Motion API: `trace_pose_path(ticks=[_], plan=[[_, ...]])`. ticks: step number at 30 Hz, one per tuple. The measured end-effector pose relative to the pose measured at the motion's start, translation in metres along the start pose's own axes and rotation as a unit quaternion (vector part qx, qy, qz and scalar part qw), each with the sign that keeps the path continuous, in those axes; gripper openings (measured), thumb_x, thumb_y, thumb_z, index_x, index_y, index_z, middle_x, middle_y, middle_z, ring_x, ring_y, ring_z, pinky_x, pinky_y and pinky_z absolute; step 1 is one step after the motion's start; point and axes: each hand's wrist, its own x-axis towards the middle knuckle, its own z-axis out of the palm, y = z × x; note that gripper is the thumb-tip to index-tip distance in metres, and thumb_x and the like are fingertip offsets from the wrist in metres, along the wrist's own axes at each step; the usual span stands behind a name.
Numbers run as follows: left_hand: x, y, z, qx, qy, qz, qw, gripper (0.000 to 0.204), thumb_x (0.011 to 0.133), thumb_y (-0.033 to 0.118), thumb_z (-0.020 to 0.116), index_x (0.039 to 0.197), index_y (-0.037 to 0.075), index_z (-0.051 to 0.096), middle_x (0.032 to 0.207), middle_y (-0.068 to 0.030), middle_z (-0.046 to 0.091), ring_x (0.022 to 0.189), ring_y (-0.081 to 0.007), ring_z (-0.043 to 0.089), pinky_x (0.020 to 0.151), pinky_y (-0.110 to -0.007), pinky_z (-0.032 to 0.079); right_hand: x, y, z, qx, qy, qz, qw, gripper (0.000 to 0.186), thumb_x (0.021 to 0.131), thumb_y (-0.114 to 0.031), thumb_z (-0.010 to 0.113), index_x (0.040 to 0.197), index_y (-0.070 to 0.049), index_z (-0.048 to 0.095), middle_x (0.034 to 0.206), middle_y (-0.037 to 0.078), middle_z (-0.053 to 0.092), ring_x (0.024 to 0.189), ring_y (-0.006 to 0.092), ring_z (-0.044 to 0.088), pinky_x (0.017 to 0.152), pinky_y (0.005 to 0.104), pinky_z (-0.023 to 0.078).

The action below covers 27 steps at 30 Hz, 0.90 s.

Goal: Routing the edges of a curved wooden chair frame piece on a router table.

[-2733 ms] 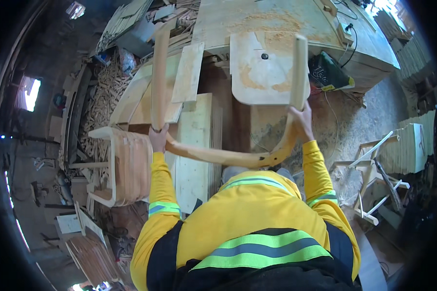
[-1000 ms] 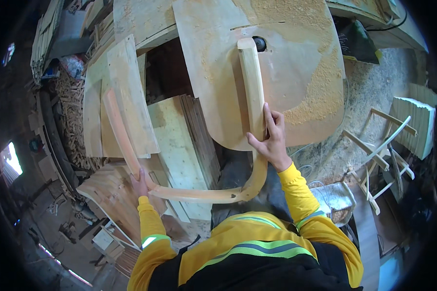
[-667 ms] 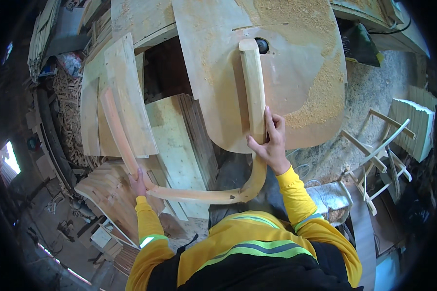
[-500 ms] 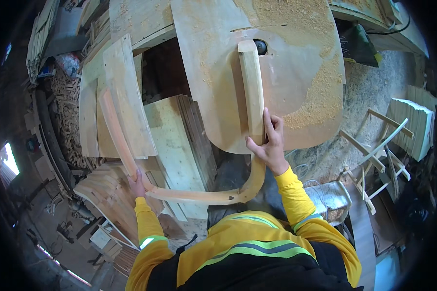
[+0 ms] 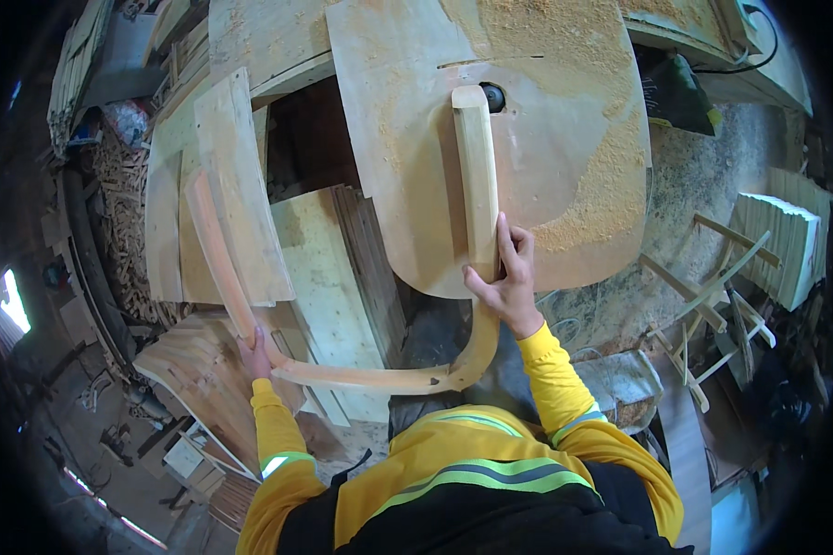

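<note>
A curved, U-shaped wooden frame (image 5: 370, 377) spans both my hands, its bend close to my body. My left hand (image 5: 255, 355) grips it at the left bend. My right hand (image 5: 509, 282) grips the right arm of the piece, thumb on one side and fingers along the other. That right arm reaches over a wooden worktable (image 5: 565, 176) scattered with sawdust. Its far tip lies beside a dark round cutter (image 5: 493, 97) set in a hole in the tabletop. The left arm of the frame rises past leaning boards.
Plywood boards (image 5: 329, 277) lean left of the worktable, beside a heap of wood offcuts (image 5: 125, 213). Stacked curved wooden panels (image 5: 204, 379) stand at the lower left. To the right are a wooden chair frame (image 5: 708, 296), a stack of pale panels (image 5: 777, 245) and a dark bag (image 5: 680, 92).
The view has shifted slightly, so the surroundings sit a little farther left. Both hands keep their grip, and the frame's tip stays beside the cutter.
</note>
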Motion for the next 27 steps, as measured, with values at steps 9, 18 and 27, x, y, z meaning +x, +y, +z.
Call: trace_pose_path(ticks=[9, 18, 27], plan=[[0.001, 0.010, -0.003, 0.032, -0.022, -0.017, 0.999, 0.062, 0.097, 0.038, 0.066, 0.137, -0.006, 0.048, 0.133, -0.0199, 0.058, 0.120, -0.0287, 0.057, 0.103, -0.038, 0.044, -0.001, 0.002, 0.001, -0.004, 0.003, -0.001, 1.000, 0.091, 0.069, -0.015, 0.080, 0.149, 0.002, 0.042, 0.116, 0.017, 0.048, 0.108, 0.0300, 0.050, 0.097, 0.0377, 0.046], [0.001, 0.008, -0.001, 0.013, 0.010, 0.007, 1.000, 0.051, 0.095, 0.035, 0.069, 0.126, -0.002, 0.053, 0.120, -0.0181, 0.063, 0.105, -0.0268, 0.062, 0.092, -0.038, 0.049, 0.000, 0.000, 0.001, -0.006, 0.007, -0.008, 1.000, 0.090, 0.069, -0.017, 0.080, 0.149, 0.003, 0.043, 0.115, 0.017, 0.047, 0.107, 0.0304, 0.051, 0.095, 0.0379, 0.047], [0.001, 0.018, -0.005, 0.009, -0.039, -0.023, 0.999, 0.084, 0.094, 0.046, 0.068, 0.146, -0.012, 0.036, 0.143, -0.0247, 0.050, 0.130, -0.0309, 0.051, 0.109, -0.037, 0.039, 0.000, -0.001, 0.002, -0.006, 0.005, 0.002, 1.000, 0.090, 0.070, -0.017, 0.078, 0.149, 0.005, 0.041, 0.117, 0.019, 0.048, 0.109, 0.0324, 0.050, 0.097, 0.0405, 0.045]])
